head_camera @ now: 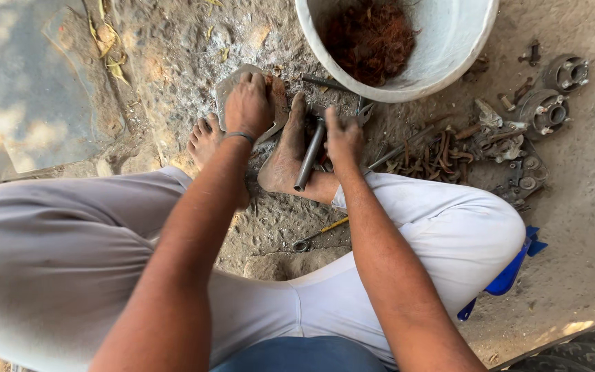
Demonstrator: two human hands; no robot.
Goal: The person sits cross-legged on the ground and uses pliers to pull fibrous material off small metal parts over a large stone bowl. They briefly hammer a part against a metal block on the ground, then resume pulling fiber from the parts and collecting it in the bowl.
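I sit on dusty ground with bare feet out in front. My left hand [248, 103] is closed over a flat grey metal piece [228, 86] lying on the dirt beside my left foot. My right hand [343, 135] grips the top of a grey steel rod [309, 157] that leans across my right foot [285, 155]. A dark metal part sits under the rod's upper end, mostly hidden by the hand.
A white tub [449, 55] with reddish-brown fibres stands just beyond my feet. Rusty bolts and scrap [442, 151] and round metal hubs [549, 110] lie at the right. A spanner [315, 238] rests between my legs. A blue plastic object [511, 272] sits by my right thigh.
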